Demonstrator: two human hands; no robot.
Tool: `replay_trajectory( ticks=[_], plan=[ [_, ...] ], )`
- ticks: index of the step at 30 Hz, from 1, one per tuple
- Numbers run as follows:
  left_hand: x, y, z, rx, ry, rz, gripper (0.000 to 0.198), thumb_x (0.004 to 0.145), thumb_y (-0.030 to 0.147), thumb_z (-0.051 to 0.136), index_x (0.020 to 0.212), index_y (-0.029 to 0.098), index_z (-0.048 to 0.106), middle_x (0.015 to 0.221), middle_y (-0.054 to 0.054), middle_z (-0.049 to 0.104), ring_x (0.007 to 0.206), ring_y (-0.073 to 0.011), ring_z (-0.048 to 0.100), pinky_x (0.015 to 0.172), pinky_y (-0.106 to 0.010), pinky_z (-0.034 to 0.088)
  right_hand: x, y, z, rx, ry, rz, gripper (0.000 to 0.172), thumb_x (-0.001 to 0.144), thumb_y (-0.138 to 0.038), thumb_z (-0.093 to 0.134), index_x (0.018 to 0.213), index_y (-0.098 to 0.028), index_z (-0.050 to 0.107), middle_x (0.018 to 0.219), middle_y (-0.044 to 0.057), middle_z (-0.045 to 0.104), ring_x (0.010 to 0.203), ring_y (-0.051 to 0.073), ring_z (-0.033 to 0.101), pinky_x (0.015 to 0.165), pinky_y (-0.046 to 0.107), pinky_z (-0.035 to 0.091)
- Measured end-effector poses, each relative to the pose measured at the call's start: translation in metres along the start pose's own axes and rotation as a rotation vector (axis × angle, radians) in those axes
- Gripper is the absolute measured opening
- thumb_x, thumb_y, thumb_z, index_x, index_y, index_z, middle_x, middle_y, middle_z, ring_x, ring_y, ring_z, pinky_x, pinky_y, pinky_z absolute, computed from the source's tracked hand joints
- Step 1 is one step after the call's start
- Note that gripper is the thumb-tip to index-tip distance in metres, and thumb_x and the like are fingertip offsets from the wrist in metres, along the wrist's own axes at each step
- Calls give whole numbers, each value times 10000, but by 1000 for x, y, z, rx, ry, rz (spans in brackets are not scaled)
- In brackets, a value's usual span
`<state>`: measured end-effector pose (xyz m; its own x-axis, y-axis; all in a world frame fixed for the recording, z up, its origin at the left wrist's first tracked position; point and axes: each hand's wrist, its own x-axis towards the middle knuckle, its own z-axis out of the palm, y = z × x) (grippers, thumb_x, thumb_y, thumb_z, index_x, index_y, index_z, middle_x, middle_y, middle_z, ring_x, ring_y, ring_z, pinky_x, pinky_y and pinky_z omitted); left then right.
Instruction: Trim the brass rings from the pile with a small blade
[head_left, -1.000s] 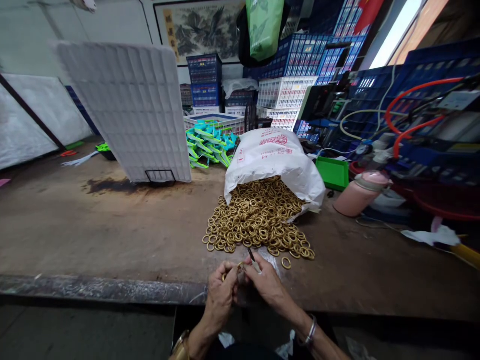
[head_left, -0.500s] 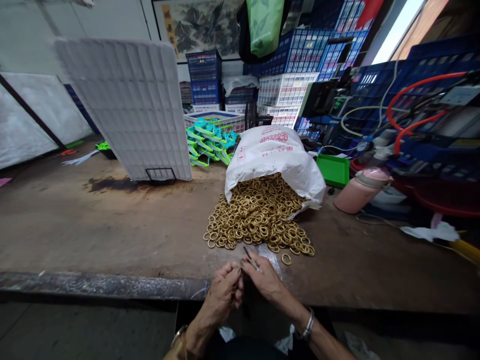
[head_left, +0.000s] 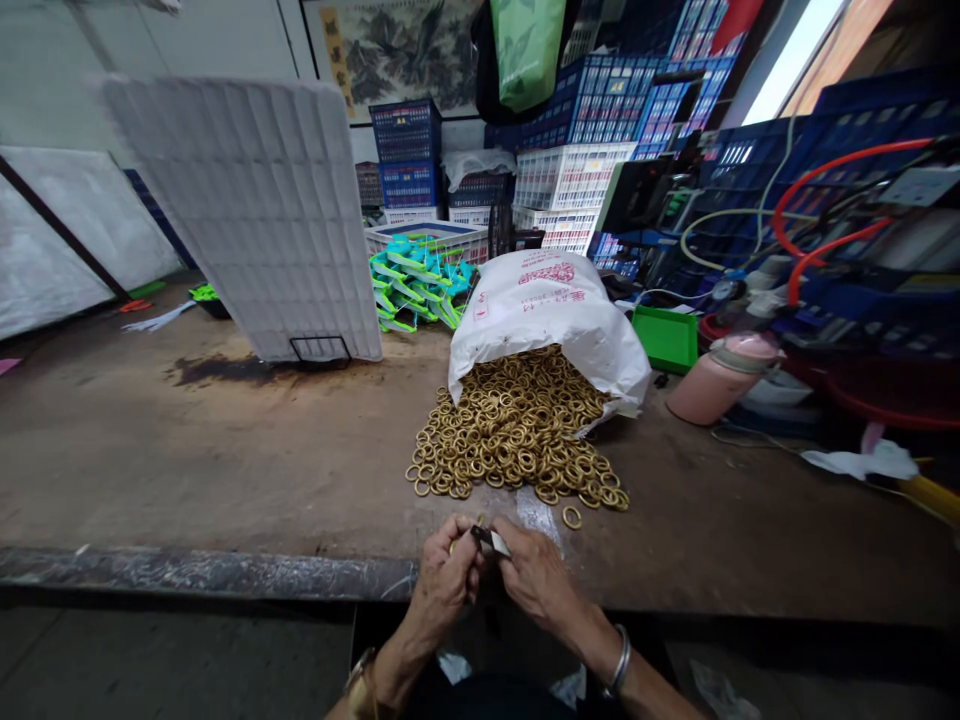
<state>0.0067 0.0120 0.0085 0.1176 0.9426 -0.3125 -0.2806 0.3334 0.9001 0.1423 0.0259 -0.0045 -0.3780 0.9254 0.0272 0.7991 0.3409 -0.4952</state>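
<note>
**Hundreds of Gold-Coloured Rings [head_left: 517, 440] Crowd Table [head_left: 225, 480]**

Near the front edge, the left hand [head_left: 444, 568] pinches a part-hidden ring [head_left: 481, 520]; the right hand [head_left: 538, 572] grips a small tool [head_left: 492, 542]. Probably light, stiff and smooth, the ring should suit a rim hold.

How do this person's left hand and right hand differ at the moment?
The left hand shows a bit of gold-coloured ring at its curled fingers, while the right hand grips a small tool with a dark tip. The left hand's wrist wears a gold-coloured band; the right hand's wrist wears a silvery bangle. Both hands are bare, close together, in front of the pile of rings.
</note>
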Motion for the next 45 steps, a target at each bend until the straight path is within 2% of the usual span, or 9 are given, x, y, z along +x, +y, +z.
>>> replay_trajectory(
  ticks=[5, 9, 13, 18, 22, 28, 36, 41, 45],
  plan=[
    [-4, 5, 1, 91, 13, 40, 341, 681, 500, 551, 671, 175, 448, 445, 89, 399, 311, -20, 296, 317, -141, 243, 4, 0, 0, -97, -3, 29, 266, 633, -45, 371, 817, -191, 495, 648, 3, 578, 556, 125, 489, 524, 232, 234],
    [-10, 8, 3, 93, -74, 11, 306, 716, 463, 540, 712, 161, 489, 469, 78, 417, 330, -21, 314, 327, -138, 258, 6, 21, -5, -206, 6, 160, 239, 687, -75, 377, 859, -169, 513, 643, 29, 586, 556, 145, 507, 503, 245, 213],
    [-11, 8, 3, -105, -164, -65, 282, 734, 439, 537, 750, 161, 491, 529, 61, 461, 335, -19, 326, 314, -139, 251, -4, 53, -23, -240, 123, 312, 210, 761, -108, 363, 891, -177, 513, 685, 31, 600, 575, 139, 525, 516, 239, 233],
    [-1, 1, -1, -340, -149, -191, 281, 748, 398, 533, 654, 150, 440, 682, -3, 552, 401, -22, 394, 334, -132, 248, -14, 78, -36, -234, 244, 425, 122, 810, -244, 412, 894, -197, 488, 779, 28, 614, 665, 149, 561, 543, 227, 267],
    [3, -3, -4, -389, -144, -213, 208, 747, 330, 549, 694, 152, 455, 687, -15, 571, 405, -28, 404, 343, -136, 247, -12, 81, -33, -256, 213, 377, 117, 806, -266, 440, 907, -225, 480, 879, 15, 618, 730, 147, 571, 553, 225, 267],
    [4, -4, -10, -511, -205, -286, 178, 721, 265, 581, 846, 163, 506, 649, 12, 530, 410, -28, 415, 338, -120, 200, -8, 76, -27, -264, 130, 430, 112, 782, -166, 422, 868, -196, 488, 764, 29, 610, 633, 139, 551, 525, 238, 234],
    [5, -6, -3, -428, -103, -230, 202, 678, 286, 638, 723, 145, 500, 654, 17, 533, 440, -28, 442, 336, -107, 216, 10, 37, -6, 407, 265, 288, 131, 747, -278, 394, 645, -198, 412, 582, -33, 467, 560, 112, 442, 529, 209, 315],
    [6, -15, 0, -122, 97, -54, 315, 685, 414, 596, 860, 163, 525, 574, 54, 510, 365, -25, 368, 318, -124, 254, 16, 5, 6, 803, 230, 375, 123, 720, -318, 426, 713, -196, 439, 522, -64, 454, 453, 85, 393, 463, 195, 327],
    [5, -18, 4, 41, 133, 28, 356, 699, 455, 558, 885, 152, 538, 478, 76, 458, 344, -34, 336, 323, -137, 274, 14, -10, 13, 936, 215, 442, 192, 705, -377, 473, 746, -189, 470, 504, -66, 477, 424, 80, 406, 433, 191, 327]
  ],
)
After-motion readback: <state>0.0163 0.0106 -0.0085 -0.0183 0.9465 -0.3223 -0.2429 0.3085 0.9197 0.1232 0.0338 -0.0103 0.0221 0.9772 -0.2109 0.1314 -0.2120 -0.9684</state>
